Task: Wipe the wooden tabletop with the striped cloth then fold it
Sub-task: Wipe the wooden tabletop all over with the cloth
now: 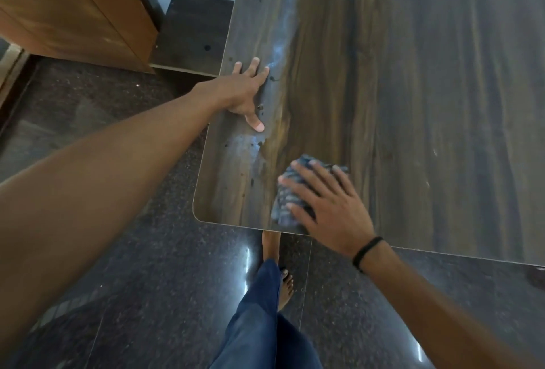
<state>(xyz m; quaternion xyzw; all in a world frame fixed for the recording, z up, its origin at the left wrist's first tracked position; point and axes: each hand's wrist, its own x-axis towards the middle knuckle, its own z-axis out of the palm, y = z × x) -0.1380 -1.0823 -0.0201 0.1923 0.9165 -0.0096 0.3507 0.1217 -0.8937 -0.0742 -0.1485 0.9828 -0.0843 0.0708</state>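
Observation:
The wooden tabletop [398, 79] is dark brown with streaky grain and fills the upper right. A bunched striped cloth [287, 200], blue-grey and dark, lies near the table's front left corner. My right hand [327, 206] presses flat on the cloth with fingers spread, covering most of it. My left hand [246, 91] rests flat on the table's left edge, fingers apart, holding nothing. Pale smears and dark spots mark the surface between the two hands.
A brown wooden cabinet [67, 8] stands at the upper left beside a low dark step [191, 32]. The floor [132, 250] is dark polished stone. My leg in blue trousers [259, 318] and a bare foot stand close to the table's front edge.

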